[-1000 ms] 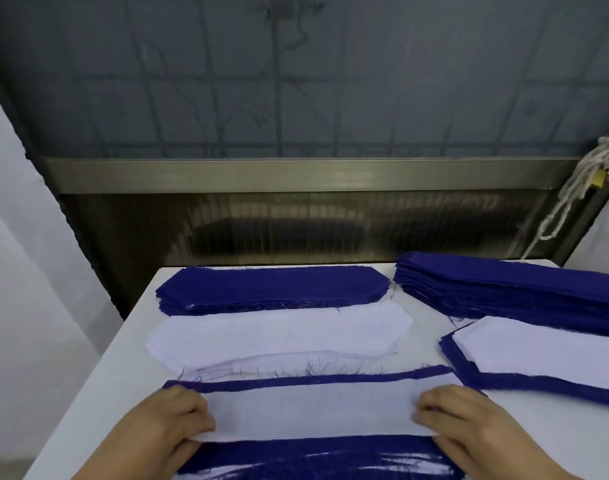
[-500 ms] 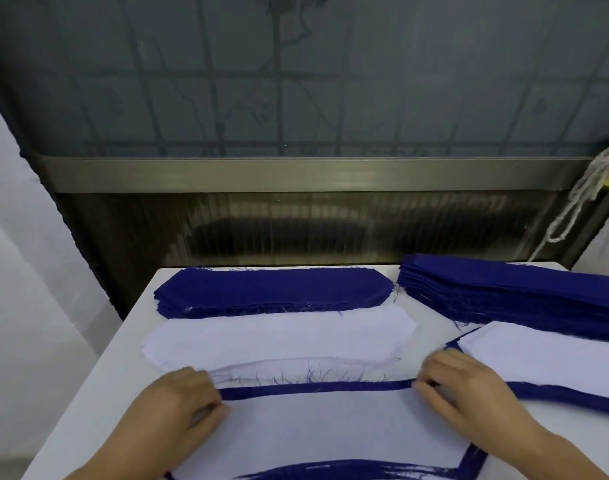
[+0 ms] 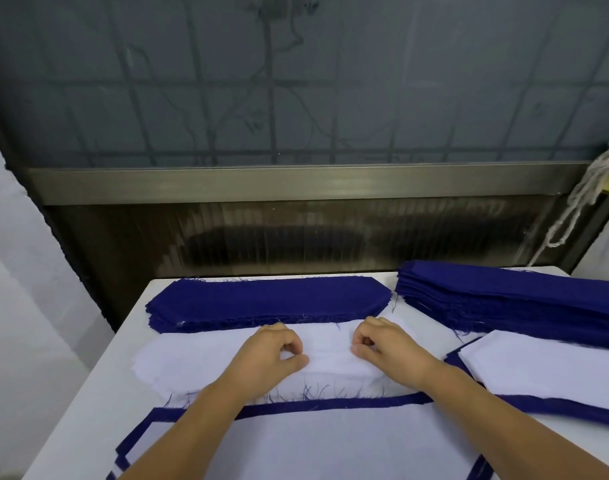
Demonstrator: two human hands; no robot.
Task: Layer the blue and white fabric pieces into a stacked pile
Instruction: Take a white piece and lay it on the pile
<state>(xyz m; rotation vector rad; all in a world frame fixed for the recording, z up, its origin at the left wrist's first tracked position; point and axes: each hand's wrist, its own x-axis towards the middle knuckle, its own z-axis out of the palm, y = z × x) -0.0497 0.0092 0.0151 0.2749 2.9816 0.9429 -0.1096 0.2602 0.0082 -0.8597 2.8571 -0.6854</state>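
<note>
Both hands, left hand (image 3: 273, 351) and right hand (image 3: 382, 346), seemingly pinch the limp, light white pile (image 3: 206, 358) mid-top, just before the blue pile (image 3: 268, 301); its thin layers may slip.

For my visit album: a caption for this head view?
Both hands, left and right, pinch the white fabric stack.

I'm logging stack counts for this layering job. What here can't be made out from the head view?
- White pile: layer count; left hand and right hand cover its middle.
- Near layered stack: cut off by the bottom edge, crossed by forearms.
- Right blue stack and right layered stack: run off the right edge.
- Far blue pile: layers too fine to count.
</note>
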